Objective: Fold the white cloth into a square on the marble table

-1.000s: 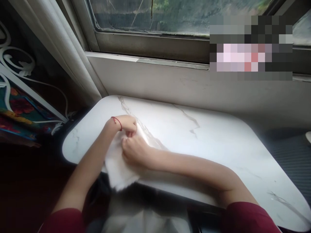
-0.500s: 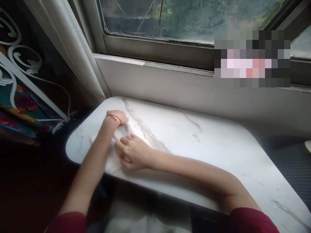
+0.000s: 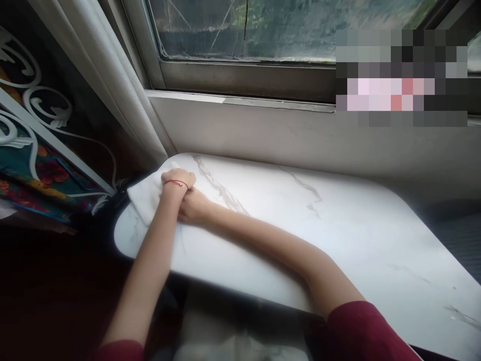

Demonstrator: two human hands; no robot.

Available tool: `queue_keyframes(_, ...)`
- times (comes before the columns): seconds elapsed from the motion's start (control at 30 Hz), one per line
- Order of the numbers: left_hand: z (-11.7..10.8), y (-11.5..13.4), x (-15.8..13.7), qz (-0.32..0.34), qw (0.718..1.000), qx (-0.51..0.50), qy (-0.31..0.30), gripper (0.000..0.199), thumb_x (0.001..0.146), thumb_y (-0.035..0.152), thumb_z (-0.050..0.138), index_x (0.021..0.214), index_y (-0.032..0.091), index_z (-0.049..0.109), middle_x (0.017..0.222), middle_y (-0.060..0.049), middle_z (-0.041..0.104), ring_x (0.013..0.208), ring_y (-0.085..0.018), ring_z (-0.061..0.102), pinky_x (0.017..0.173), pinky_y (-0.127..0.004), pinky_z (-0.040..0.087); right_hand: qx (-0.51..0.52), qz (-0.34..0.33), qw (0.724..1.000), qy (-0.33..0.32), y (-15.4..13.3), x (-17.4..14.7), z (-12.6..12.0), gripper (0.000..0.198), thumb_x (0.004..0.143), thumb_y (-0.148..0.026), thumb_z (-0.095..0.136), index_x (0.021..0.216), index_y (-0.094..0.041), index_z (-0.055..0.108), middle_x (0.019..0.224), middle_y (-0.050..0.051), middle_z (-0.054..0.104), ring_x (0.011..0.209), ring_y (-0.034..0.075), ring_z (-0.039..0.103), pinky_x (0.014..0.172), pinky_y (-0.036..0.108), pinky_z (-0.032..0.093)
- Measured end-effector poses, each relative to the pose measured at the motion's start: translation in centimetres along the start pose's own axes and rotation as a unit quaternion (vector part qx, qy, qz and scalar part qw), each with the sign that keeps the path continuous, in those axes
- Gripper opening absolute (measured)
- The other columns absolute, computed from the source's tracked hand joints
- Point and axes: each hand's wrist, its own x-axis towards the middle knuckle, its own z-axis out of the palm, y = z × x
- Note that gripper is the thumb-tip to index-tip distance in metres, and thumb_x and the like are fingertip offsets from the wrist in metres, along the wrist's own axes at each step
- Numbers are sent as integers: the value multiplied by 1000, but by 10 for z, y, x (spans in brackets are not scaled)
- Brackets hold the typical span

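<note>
A white cloth [image 3: 145,196] lies bunched at the rounded left end of the marble-patterned table [image 3: 270,200], one part spread out towards the left edge. My left hand [image 3: 179,179], with a thin red string bracelet at the wrist, is closed on the cloth and presses it to the tabletop. Right beside it, partly behind the left wrist, my right hand [image 3: 193,205] is curled over the cloth's near side. Its fingertips are hidden by my left arm.
Behind the table runs a pale wall [image 3: 240,130] below a window [image 3: 240,75]. A light curtain [image 3: 97,75] hangs at the left, near a white scrolled metal frame [image 3: 56,135] with colourful floral fabric. A dark ribbed surface [image 3: 447,230] is at the right.
My right hand has moved up and left, close against my left wrist. The cloth has shifted towards the table's far left edge, and more of it shows left of my left hand.
</note>
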Motion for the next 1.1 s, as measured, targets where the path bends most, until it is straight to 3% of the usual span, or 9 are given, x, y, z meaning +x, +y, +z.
queue_keyframes(0.1, 1, 11, 2, -3, 999, -27, 29, 50, 97, 38, 32, 113, 7, 67, 125, -26, 68, 121, -36, 63, 103, -49, 45, -13, 94, 995, -35, 17, 6, 1, 42, 104, -26, 37, 127, -8, 66, 128, 16, 69, 115, 29, 60, 106, 42, 34)
queue_keyframes(0.23, 14, 20, 11, 141, 977, -153, 43, 48, 101, 33, 24, 117, 15, 65, 134, -14, 66, 127, -26, 60, 111, -38, 42, -59, 228, 969, -72, 28, -4, -17, 46, 103, -28, 37, 131, -6, 66, 128, 21, 68, 119, 33, 57, 104, 46, 33)
queue_keyframes(0.33, 25, 27, 15, 181, 957, -223, 37, 47, 102, 35, 24, 120, 19, 65, 138, -9, 65, 131, -23, 57, 113, -33, 40, -104, 315, 937, -108, 25, -16, -32, 51, 101, -29, 39, 135, 2, 62, 139, 30, 58, 126, 38, 52, 101, 47, 33)
queue_keyframes(0.43, 30, 40, 11, 206, 952, -226, 25, 49, 103, 37, 24, 127, 19, 63, 147, -7, 58, 140, -22, 50, 118, -33, 35, -133, 352, 914, -152, 17, -29, -41, 54, 100, -27, 40, 140, 6, 56, 147, 35, 47, 130, 42, 50, 101, 51, 32)
queue_keyframes(0.57, 28, 59, -3, 231, 960, -160, 11, 53, 102, 34, 27, 142, 13, 54, 160, -9, 43, 150, -20, 34, 125, -34, 23, -152, 350, 905, -189, 8, -49, -46, 52, 99, -21, 37, 136, 8, 59, 144, 37, 48, 131, 45, 50, 102, 56, 31)
queue_keyframes(0.67, 25, 67, -10, 196, 974, -108, 20, 52, 101, 35, 31, 144, 18, 53, 161, -7, 41, 149, -22, 36, 124, -41, 27, -160, 335, 913, -169, 7, -64, -46, 54, 98, -21, 37, 137, 12, 55, 147, 39, 44, 133, 46, 49, 106, 57, 30)
queue_keyframes(0.77, 23, 68, -12, 148, 985, -65, 52, 48, 99, 35, 37, 140, 23, 56, 158, -6, 46, 144, -25, 43, 118, -46, 33, -139, 302, 936, -112, 17, -77, -41, 59, 98, -26, 38, 141, 12, 50, 150, 37, 42, 137, 44, 45, 110, 56, 28)
queue_keyframes(0.9, 18, 67, -16, 77, 994, -4, 78, 45, 98, 34, 38, 131, 16, 62, 143, -14, 61, 131, -32, 54, 107, -49, 41, -76, 225, 970, -42, 39, -92, -37, 55, 97, -25, 37, 141, 6, 51, 154, 31, 41, 143, 37, 38, 116, 50, 24)
queue_keyframes(1.1, 0, 85, -46, 10, 995, 72, 75, 46, 97, 37, 42, 121, 5, 66, 121, -26, 69, 114, -36, 63, 92, -44, 45, 24, 138, 989, -42, 41, -113, -64, 46, 87, -17, 45, 129, -9, 62, 134, 18, 63, 125, 28, 54, 109, 43, 32)
